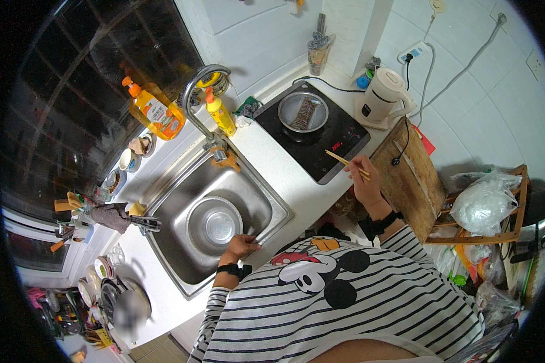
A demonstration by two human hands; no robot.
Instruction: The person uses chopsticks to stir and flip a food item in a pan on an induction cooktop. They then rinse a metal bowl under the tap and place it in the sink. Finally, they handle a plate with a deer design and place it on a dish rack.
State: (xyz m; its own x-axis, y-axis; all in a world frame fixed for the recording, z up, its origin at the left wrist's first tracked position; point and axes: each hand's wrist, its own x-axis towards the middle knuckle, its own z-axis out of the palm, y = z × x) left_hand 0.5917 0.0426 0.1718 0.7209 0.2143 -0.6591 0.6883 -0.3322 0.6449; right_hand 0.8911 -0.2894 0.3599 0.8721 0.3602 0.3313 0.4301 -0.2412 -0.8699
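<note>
My right hand (364, 178) grips a pair of wooden chopsticks (340, 158), whose tips are over the front edge of a black induction cooktop (318, 161). On the cooktop stands a round pot (325, 119) with a brown ridged block (304, 114) lying in what looks like cloudy liquid. My left hand (241, 246) rests at the front rim of the stainless steel sink (272, 231); how far its fingers close around the rim is not plain. Inside the sink sits a round metal basin (195, 224), apparently with water in it.
A curved faucet (193, 97) rises behind the sink, near a yellow pump bottle (220, 113) and an orange soap bottle (156, 111). A cream electric kettle (383, 97) stands right of the cooktop. A wooden board (402, 177) leans nearby; stacked dishes (141, 290) crowd the left counter.
</note>
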